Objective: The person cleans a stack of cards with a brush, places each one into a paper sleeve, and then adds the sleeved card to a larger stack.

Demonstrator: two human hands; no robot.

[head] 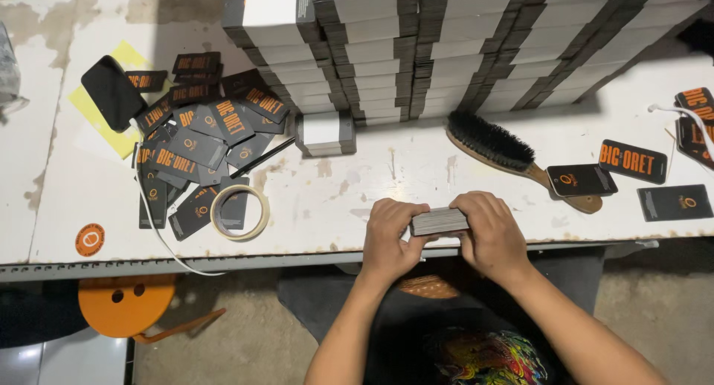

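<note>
both hands squeeze a stack of cards at the table edge.

White, stained tabletop bearing black tags with orange print and stacked white boxes with dark grey edges. Brush: black bristles, brown wooden back; tape roll: cream. Grey card stack; orange stool; yellow sheet under a black pouch.
</note>
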